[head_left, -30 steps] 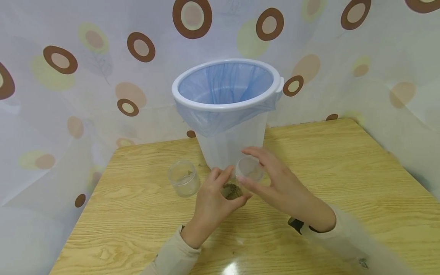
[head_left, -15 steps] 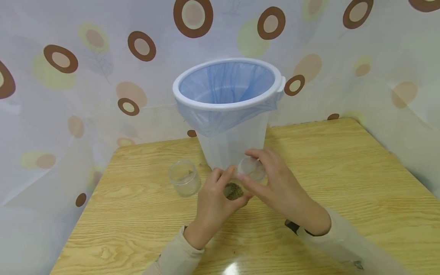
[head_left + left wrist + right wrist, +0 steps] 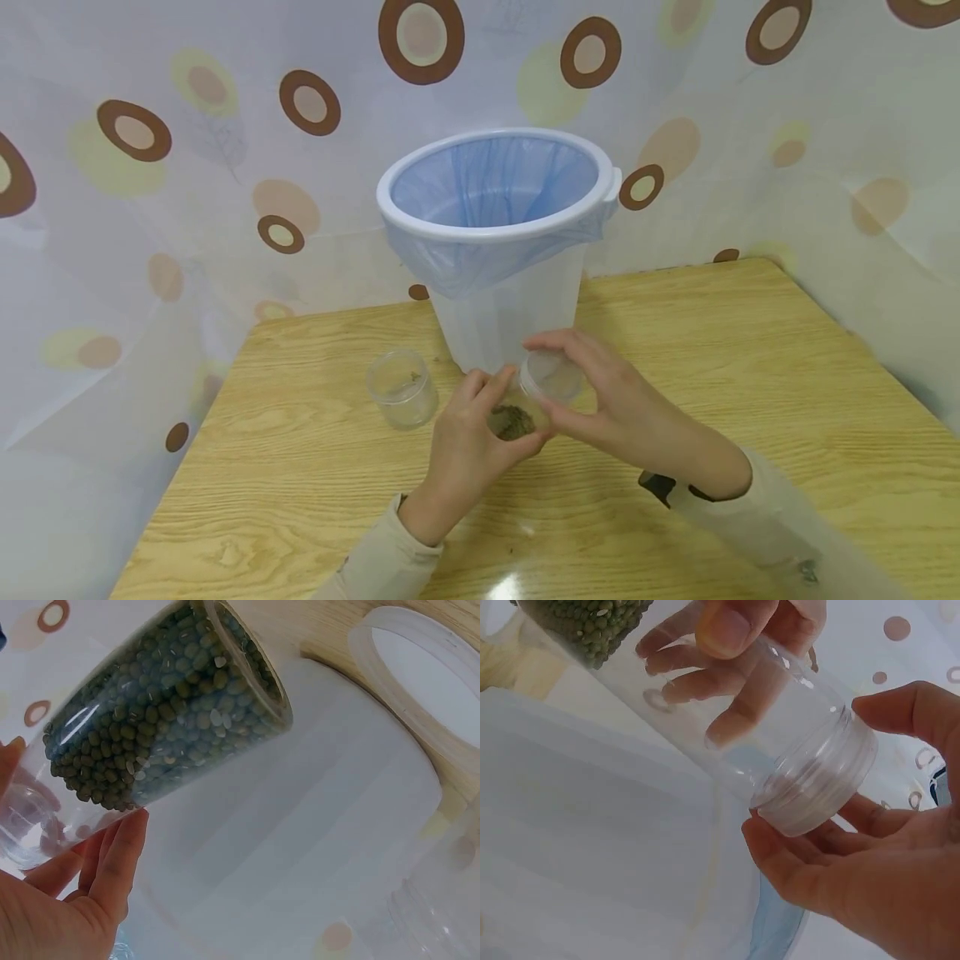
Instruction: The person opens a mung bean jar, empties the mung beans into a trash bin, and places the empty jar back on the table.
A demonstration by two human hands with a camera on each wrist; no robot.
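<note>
My left hand (image 3: 461,437) grips a clear jar (image 3: 161,712) partly filled with green mung beans (image 3: 142,727). The jar is tilted above the table in front of the bin. My right hand (image 3: 626,408) pinches the translucent lid (image 3: 821,791) between thumb and fingers at the jar's mouth. In the right wrist view the lid sits over the jar's end, but how tightly is not clear. Left-hand fingers (image 3: 735,705) show through the jar wall. A second clear jar (image 3: 402,396) stands uncovered on the table to the left, with a few small bits inside.
A white bin (image 3: 502,321) lined with a blue bag (image 3: 491,187) stands behind my hands. The wooden table (image 3: 300,492) backs onto a patterned curtain (image 3: 225,108). A translucent round rim (image 3: 367,645) shows in the left wrist view; its kind is unclear.
The right hand and lid have shifted and turned slightly, with the right wrist now farther right. The left hand stays nearly in place round the bean jar.
</note>
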